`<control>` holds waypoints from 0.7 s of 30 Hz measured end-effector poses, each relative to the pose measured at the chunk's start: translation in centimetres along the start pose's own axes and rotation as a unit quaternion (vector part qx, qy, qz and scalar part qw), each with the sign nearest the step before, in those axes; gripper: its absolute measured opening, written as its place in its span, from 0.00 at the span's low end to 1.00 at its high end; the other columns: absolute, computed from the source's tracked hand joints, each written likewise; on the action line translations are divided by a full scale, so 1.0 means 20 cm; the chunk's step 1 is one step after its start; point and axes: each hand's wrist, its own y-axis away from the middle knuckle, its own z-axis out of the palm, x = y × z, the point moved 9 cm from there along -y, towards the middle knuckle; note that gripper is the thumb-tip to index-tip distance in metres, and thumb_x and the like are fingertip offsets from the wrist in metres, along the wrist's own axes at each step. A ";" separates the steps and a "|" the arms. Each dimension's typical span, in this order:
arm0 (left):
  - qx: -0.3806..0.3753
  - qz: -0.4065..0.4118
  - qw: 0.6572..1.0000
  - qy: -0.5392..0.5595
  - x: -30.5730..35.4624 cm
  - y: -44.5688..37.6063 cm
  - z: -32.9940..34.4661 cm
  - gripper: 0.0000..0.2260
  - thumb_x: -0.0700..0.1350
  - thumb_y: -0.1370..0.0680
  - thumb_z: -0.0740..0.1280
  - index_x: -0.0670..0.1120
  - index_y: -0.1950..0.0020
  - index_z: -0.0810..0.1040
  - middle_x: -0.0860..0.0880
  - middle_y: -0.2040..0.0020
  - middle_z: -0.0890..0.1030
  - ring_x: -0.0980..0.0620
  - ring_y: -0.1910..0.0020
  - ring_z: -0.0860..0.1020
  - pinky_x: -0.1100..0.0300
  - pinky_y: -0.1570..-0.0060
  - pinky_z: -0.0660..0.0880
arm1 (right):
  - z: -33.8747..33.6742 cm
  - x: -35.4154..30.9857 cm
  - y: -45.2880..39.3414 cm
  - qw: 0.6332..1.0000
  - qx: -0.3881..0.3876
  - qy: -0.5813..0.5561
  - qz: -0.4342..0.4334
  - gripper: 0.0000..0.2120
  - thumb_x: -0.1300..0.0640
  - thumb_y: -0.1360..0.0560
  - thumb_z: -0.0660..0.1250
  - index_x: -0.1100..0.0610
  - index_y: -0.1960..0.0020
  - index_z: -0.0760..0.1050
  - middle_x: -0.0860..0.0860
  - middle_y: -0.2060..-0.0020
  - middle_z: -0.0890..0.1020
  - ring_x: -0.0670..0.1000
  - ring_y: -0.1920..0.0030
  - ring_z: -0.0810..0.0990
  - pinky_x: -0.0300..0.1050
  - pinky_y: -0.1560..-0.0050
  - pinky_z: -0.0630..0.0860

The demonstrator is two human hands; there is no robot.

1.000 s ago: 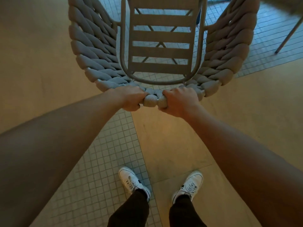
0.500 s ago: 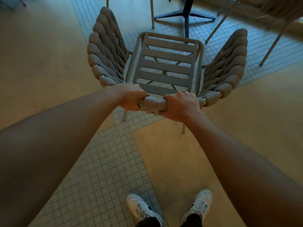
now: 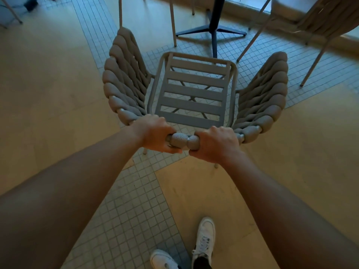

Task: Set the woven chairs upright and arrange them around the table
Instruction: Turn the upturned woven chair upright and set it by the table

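A grey woven chair [image 3: 192,94] stands upright on the floor right in front of me, its slatted seat facing away toward the table. Thick braided rope wraps its curved back and both sides. My left hand [image 3: 155,135] and my right hand [image 3: 215,145] both grip the top of the backrest, side by side, with a short piece of rope showing between them. Beyond the chair stands the table's dark pedestal base [image 3: 213,30]; the tabletop is out of view.
Another woven chair [image 3: 318,20] stands at the upper right, its thin legs reaching the tiled floor. More pale chair legs [image 3: 172,22] rise behind the held chair. My white shoes [image 3: 204,237] are at the bottom. Beige floor lies on both sides.
The chair has moved forward toward the table base and sits lower in view, now level on its legs. Both hands kept their grip on the backrest. I stepped forward.
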 end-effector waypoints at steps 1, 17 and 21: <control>0.007 0.003 1.000 0.001 -0.02 -0.02 -0.01 0.41 0.82 0.36 0.45 0.62 0.39 0.80 0.59 0.61 0.82 0.57 0.64 0.80 0.59 0.63 0.78 | 0.00 0.01 -0.02 1.000 -0.001 -0.001 0.000 0.20 0.30 0.33 0.66 0.43 0.51 0.80 0.43 0.68 0.74 0.49 0.68 0.73 0.45 0.63 0.69; 0.025 -0.002 0.999 -0.029 -0.38 -0.45 -0.18 0.34 0.79 0.33 0.50 0.59 0.46 0.82 0.58 0.63 0.81 0.57 0.66 0.80 0.59 0.65 0.78 | -0.12 0.23 -0.52 1.000 -0.007 -0.014 0.003 0.19 0.30 0.32 0.65 0.43 0.51 0.79 0.41 0.71 0.68 0.49 0.68 0.73 0.46 0.62 0.67; 0.026 0.004 0.999 -0.032 -0.45 -0.55 -0.23 0.34 0.77 0.32 0.50 0.58 0.45 0.81 0.58 0.61 0.82 0.57 0.65 0.81 0.57 0.62 0.81 | -0.14 0.30 -0.64 1.000 -0.005 -0.012 -0.005 0.20 0.30 0.31 0.65 0.43 0.51 0.79 0.41 0.71 0.66 0.49 0.68 0.73 0.45 0.62 0.66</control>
